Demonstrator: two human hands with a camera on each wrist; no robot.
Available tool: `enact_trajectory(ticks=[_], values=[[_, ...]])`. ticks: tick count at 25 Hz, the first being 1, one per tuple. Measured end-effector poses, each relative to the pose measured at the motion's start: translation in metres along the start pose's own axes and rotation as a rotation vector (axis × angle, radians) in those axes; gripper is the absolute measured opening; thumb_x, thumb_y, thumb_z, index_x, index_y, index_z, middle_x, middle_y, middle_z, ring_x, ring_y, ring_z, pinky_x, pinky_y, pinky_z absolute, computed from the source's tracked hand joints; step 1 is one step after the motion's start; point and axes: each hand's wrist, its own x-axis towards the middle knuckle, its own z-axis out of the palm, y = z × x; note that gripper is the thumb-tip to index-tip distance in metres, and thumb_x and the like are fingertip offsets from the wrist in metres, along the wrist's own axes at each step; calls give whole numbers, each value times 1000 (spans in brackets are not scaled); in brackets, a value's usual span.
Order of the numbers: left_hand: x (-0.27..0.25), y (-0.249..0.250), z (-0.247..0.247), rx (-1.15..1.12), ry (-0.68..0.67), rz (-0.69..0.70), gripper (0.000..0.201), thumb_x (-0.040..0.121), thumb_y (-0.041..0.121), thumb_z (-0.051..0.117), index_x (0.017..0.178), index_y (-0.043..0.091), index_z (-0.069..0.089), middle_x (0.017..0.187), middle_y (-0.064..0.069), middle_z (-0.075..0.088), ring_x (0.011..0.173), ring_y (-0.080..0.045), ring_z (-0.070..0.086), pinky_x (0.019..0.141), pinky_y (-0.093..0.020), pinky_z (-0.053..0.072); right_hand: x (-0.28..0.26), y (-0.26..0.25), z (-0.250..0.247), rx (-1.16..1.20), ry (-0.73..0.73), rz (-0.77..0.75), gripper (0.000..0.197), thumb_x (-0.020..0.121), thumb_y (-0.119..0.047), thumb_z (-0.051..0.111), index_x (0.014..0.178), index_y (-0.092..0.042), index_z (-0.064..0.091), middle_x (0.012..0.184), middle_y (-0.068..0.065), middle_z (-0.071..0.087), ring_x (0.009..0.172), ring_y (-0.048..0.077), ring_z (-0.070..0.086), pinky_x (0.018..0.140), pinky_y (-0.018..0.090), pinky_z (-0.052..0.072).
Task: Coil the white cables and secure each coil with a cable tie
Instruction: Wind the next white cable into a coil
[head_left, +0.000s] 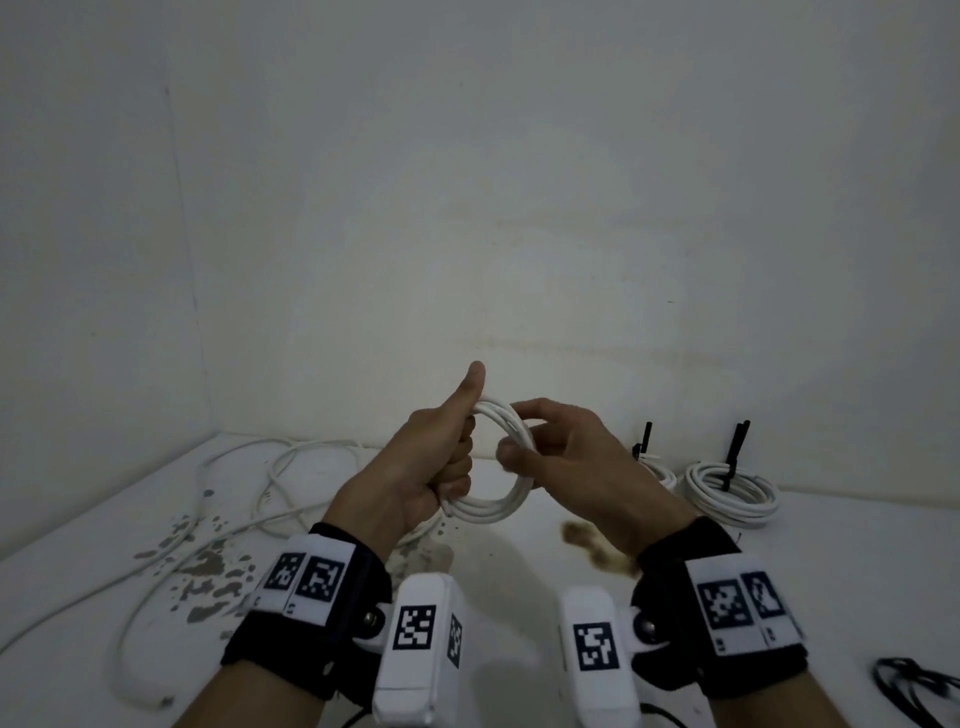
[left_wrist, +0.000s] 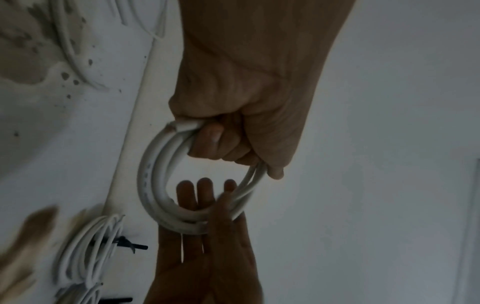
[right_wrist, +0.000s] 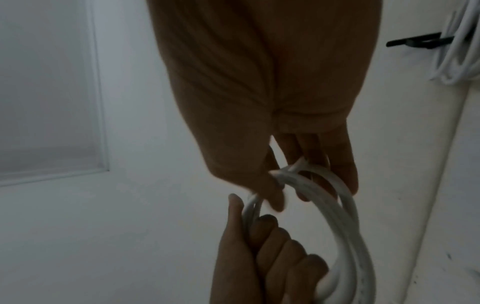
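Observation:
A white cable coil (head_left: 498, 504) of several loops hangs upright in the air above the table. My left hand (head_left: 441, 457) grips its left side in a fist, thumb raised; in the left wrist view the curled fingers (left_wrist: 218, 144) wrap the coil (left_wrist: 155, 185). My right hand (head_left: 550, 447) holds the coil's right side, thumb in front and fingers behind; in the right wrist view its fingertips (right_wrist: 275, 197) pinch the strands (right_wrist: 337, 216). Two tied coils (head_left: 732, 491) with black cable ties (head_left: 735, 452) lie at the back right.
Loose white cable (head_left: 291, 483) sprawls over the table's left side, running to the near left edge. The white tabletop (head_left: 519, 561) has grey chipped patches (head_left: 208, 566) and a brown stain (head_left: 597, 551). Black ties (head_left: 914, 686) lie at the near right. White walls stand close behind.

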Motion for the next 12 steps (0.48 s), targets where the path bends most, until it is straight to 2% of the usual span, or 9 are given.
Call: enact_trajectory(ticks=[2, 6, 7, 9, 11, 12], values=[[-3, 3, 1, 57, 19, 2, 62, 79, 73, 56, 54, 25, 27, 51, 5, 16, 43, -12, 14, 42, -25, 18, 0, 4, -2, 13, -20, -8, 21, 89, -12, 73, 110, -12, 71, 82, 11, 76, 80, 23, 74, 84, 46, 60], [-4, 5, -1, 208, 67, 20, 65, 73, 82, 53, 57, 22, 30, 54, 4, 19, 44, -12, 18, 44, -25, 20, 0, 4, -8, -81, -55, 28, 8, 87, -4, 68, 95, -7, 69, 81, 11, 76, 80, 26, 75, 84, 43, 61], [-4, 5, 0, 231, 75, 27, 66, 72, 82, 53, 58, 21, 33, 54, 4, 20, 44, -12, 19, 45, -26, 20, 0, 2, -6, -15, -46, 60, 6, 87, 1, 63, 90, -3, 66, 80, 16, 72, 78, 27, 74, 81, 40, 62], [-5, 4, 3, 265, 70, 38, 67, 70, 83, 54, 60, 21, 35, 53, 4, 22, 45, -13, 20, 46, -28, 20, -1, -3, -1, 259, -62, 183, 7, 88, 5, 54, 85, 0, 59, 75, 21, 60, 68, 27, 69, 70, 33, 60], [-7, 0, 9, 284, 34, 40, 66, 70, 84, 53, 59, 21, 39, 52, 4, 24, 45, -13, 21, 47, -29, 20, -4, -8, 3, 577, -148, 299, 12, 93, -11, 55, 85, -3, 59, 61, 13, 48, 50, 23, 53, 62, 35, 54], [-7, -1, 12, 303, 9, 38, 67, 70, 85, 51, 57, 20, 46, 53, 4, 23, 45, -13, 21, 48, -29, 20, -4, -10, 2, 644, -185, 350, 25, 96, -27, 57, 86, -4, 61, 54, 7, 41, 44, 20, 43, 61, 35, 52]])
